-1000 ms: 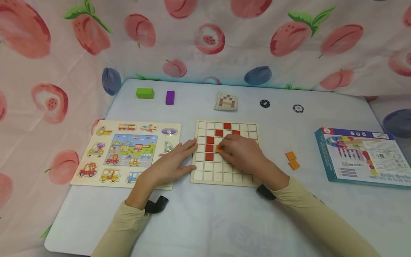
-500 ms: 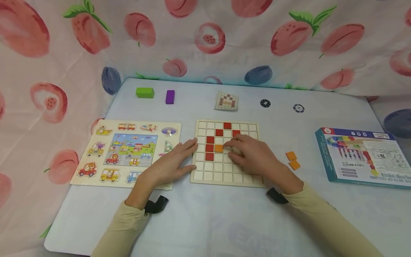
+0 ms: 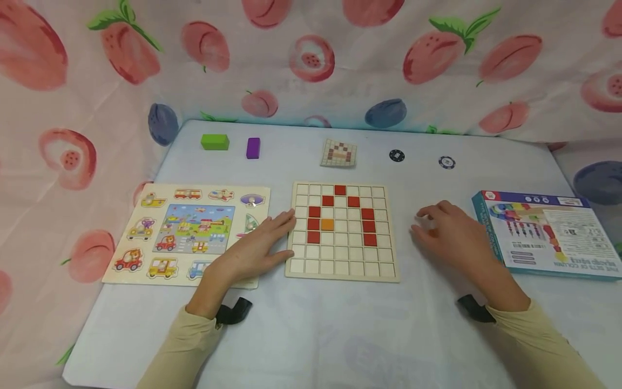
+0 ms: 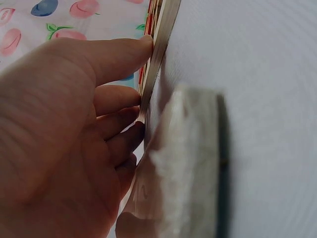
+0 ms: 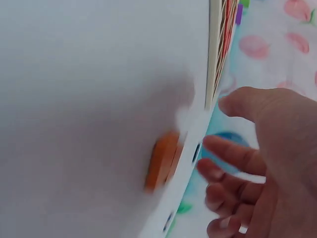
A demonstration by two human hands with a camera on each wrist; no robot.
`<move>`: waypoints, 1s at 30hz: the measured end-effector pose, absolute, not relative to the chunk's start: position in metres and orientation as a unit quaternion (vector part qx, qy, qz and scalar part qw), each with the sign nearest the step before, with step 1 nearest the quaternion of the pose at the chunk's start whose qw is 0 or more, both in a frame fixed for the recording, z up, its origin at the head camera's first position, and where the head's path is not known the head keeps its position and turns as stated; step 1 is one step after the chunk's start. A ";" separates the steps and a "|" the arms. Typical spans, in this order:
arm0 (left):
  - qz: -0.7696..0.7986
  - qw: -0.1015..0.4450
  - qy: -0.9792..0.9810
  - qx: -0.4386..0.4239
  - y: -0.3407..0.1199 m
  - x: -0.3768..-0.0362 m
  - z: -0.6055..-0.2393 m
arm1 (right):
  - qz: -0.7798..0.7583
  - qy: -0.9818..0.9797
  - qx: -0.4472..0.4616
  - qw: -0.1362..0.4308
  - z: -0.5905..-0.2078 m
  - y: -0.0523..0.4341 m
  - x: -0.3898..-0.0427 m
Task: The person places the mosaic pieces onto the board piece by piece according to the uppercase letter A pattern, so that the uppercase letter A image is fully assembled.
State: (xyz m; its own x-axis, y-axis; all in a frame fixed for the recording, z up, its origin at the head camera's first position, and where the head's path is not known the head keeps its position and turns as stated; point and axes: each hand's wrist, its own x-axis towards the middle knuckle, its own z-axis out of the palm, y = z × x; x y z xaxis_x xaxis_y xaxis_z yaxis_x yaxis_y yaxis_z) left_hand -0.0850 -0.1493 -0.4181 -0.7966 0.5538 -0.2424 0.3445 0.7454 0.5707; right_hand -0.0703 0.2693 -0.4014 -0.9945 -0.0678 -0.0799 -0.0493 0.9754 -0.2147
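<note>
Right grip [image 3: 444, 229] loosely spread above orange tiles [image 5: 162, 161], left grip [image 3: 257, 246] flat against grid board [image 3: 342, 273]

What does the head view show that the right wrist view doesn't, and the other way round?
Only the head view shows the left hand against the grid board's left edge, the one orange tile set in it, the vehicle puzzle and the box. Only the right wrist view shows the loose orange tiles on the table; in the head view the right hand hides them. Both show that hand, empty, and the board's edge.
</note>
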 end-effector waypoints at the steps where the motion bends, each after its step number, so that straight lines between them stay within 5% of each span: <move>1: 0.259 0.203 0.911 0.247 -0.149 -0.085 -0.418 | -0.099 0.994 -0.019 0.049 -0.402 0.275 -0.069; 9: 0.260 0.201 0.911 0.248 -0.150 -0.086 -0.420 | -0.091 0.992 -0.018 0.089 -0.408 0.303 -0.065; 19: 0.257 0.206 0.912 0.244 -0.150 -0.085 -0.419 | -0.125 0.989 -0.025 0.068 -0.406 0.312 -0.061; 30: 0.258 0.204 0.912 0.246 -0.149 -0.086 -0.418 | -0.153 0.985 -0.072 0.016 -0.398 0.261 -0.072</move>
State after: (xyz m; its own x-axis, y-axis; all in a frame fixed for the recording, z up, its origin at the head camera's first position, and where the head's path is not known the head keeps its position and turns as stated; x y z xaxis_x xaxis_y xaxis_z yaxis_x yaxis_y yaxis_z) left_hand -0.0855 -0.1494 -0.4182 -0.7962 0.5535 -0.2444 0.3436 0.7462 0.5702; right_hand -0.0724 0.2611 -0.3982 -0.9890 -0.1472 -0.0103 -0.1372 0.9429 -0.3035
